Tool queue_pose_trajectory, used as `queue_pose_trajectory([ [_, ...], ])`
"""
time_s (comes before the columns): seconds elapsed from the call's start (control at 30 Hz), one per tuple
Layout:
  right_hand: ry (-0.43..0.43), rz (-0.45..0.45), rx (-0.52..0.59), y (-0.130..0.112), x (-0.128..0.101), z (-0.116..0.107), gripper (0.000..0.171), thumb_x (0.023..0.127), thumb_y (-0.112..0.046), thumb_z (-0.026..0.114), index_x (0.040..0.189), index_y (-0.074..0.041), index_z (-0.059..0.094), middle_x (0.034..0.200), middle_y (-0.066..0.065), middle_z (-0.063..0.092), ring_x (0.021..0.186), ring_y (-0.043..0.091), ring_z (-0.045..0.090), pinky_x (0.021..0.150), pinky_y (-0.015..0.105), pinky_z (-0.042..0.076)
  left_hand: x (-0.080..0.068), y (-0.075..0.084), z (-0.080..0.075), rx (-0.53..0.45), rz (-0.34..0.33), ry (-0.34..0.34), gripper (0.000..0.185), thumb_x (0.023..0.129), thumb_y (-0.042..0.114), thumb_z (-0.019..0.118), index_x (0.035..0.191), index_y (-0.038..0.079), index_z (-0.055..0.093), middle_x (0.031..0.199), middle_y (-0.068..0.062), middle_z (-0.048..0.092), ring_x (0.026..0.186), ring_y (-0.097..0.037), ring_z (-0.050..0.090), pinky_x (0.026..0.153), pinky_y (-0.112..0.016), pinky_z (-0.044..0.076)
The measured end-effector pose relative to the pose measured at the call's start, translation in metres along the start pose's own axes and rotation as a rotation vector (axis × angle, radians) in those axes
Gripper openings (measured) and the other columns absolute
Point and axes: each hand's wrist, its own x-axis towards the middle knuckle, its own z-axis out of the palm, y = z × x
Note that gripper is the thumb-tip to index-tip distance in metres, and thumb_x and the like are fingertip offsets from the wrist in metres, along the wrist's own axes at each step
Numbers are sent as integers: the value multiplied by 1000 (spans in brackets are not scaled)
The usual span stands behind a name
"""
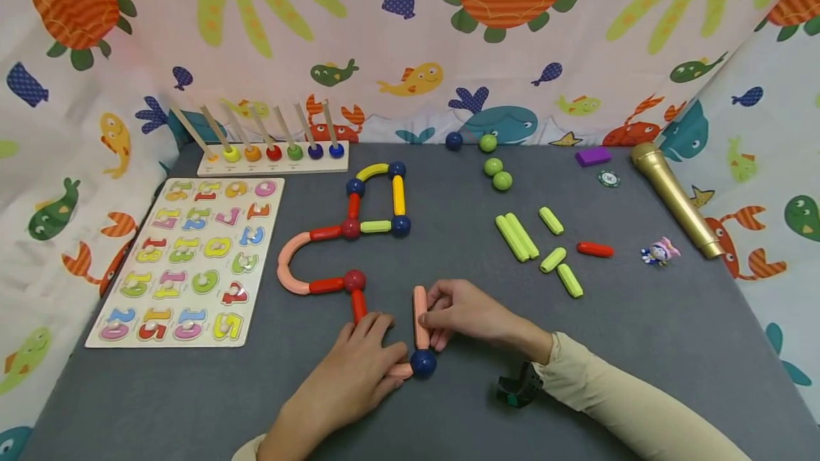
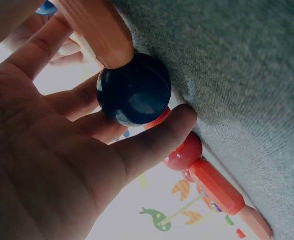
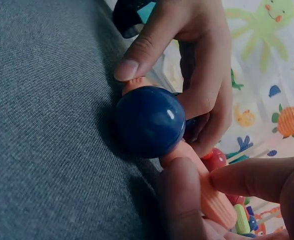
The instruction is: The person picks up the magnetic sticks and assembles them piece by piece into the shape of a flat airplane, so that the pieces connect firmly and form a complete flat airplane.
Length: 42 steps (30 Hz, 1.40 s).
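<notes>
From the head view, a pink stick (image 1: 421, 316) is pinched between thumb and fingers of the right hand (image 1: 464, 311), its lower end meeting a dark blue ball (image 1: 423, 363) on the grey table (image 1: 640, 347). The left hand (image 1: 355, 368) is laid over a second, short pink piece (image 1: 400, 371) that touches the same ball from the left, so most of that piece is hidden. Just above the hands a chain of red sticks, red balls and a pink curve (image 1: 290, 262) is laid out, joined to a yellow-and-blue loop further back. A number puzzle board (image 1: 186, 262) is seen well off to the left, with a peg rack (image 1: 275, 155) behind it. Loose green sticks (image 1: 517, 237), a red stick (image 1: 595, 250), green balls (image 1: 496, 166), a gold microphone (image 1: 675, 198) and a small toy figure (image 1: 660, 252) are scattered to the right, nothing blocking the hands.

In the left wrist view, the blue ball (image 2: 133, 89) is cupped by curled fingers (image 2: 152, 142), with a pink stick (image 2: 99, 30) stuck on top and a red ball (image 2: 184, 152) and red stick (image 2: 217, 185) behind.

In the right wrist view, the ball (image 3: 149, 121) is shown up close on the table, the pink stick (image 3: 207, 192) gripped behind it, and the other hand's fingers (image 3: 152, 42) are pressed around it.
</notes>
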Motion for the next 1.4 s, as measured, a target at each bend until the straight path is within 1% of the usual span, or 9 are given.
queue_pose_trajectory([
  [0.17, 15, 5, -180, -8, 7, -6, 19, 104, -16, 67, 108, 2, 66, 81, 12, 74, 62, 20, 72, 62, 39, 62, -3, -3, -2, -3, -9, -23, 18, 100, 36, 79, 109, 21, 74, 138, -14, 58, 134, -37, 51, 107, -61, 45],
  [0.33, 213, -71, -440, -31, 32, -42, 24, 109, -22, 61, 116, -1, 70, 93, 13, 72, 71, 26, 71, 65, 43, 60, -5, -6, -4, -27, -22, -43, 20, 96, 31, 84, 111, 22, 74, 141, -13, 57, 135, -35, 51, 109, -62, 44],
  [0.43, 377, -122, -581, -49, 60, -72, 32, 109, -19, 59, 133, 1, 64, 120, 21, 67, 97, 33, 70, 85, 49, 57, -6, -7, -4, -35, -30, -50, 20, 95, 30, 85, 110, 22, 74, 142, -13, 56, 135, -35, 51, 109, -62, 45],
  [0.53, 475, -144, -695, -66, 87, -102, 51, 107, -17, 55, 154, 2, 49, 150, 30, 46, 131, 42, 55, 108, 56, 45, -5, -7, -3, -34, -23, -50, 17, 97, 30, 83, 109, 23, 73, 142, -12, 56, 134, -34, 51, 108, -60, 46],
  [0.67, 483, -129, -767, -83, 112, -138, 65, 106, -15, 51, 166, -2, 31, 165, 33, 19, 150, 49, 32, 120, 63, 29, -3, -6, -2, -21, -4, -50, 15, 97, 29, 82, 106, 24, 72, 142, -11, 56, 133, -31, 51, 105, -58, 47],
  [0.9, 455, -13, -865, -74, 137, -171, 69, 105, -9, 49, 169, -3, 25, 173, 31, 3, 153, 59, 22, 120, 68, 25, -1, -3, 4, 33, 24, -50, 22, 94, 38, 85, 108, 25, 73, 143, -9, 54, 134, -28, 50, 104, -54, 47],
  [1.03, 516, 30, -923, -61, 143, -175, 67, 101, -4, 50, 165, 1, 31, 166, 39, 14, 147, 65, 26, 118, 71, 26, -2, -2, 7, 71, 47, -25, 25, 94, 40, 84, 109, 25, 72, 143, -8, 54, 135, -27, 48, 103, -52, 47],
  [1.17, 542, 16, -943, -61, 141, -171, 60, 96, 2, 50, 156, 8, 42, 153, 44, 32, 139, 61, 37, 111, 67, 37, -3, -3, 5, 85, 39, -22, 26, 94, 41, 84, 111, 24, 73, 145, -8, 54, 137, -27, 47, 105, -53, 46],
  [1.4, 351, -87, -961, -64, 116, -123, 38, 107, -9, 60, 141, 8, 57, 126, 32, 65, 114, 45, 62, 96, 58, 50, -10, -6, -1, 82, -4, -15, 29, 94, 41, 85, 110, 22, 71, 146, -8, 53, 139, -28, 47, 106, -59, 45],
])
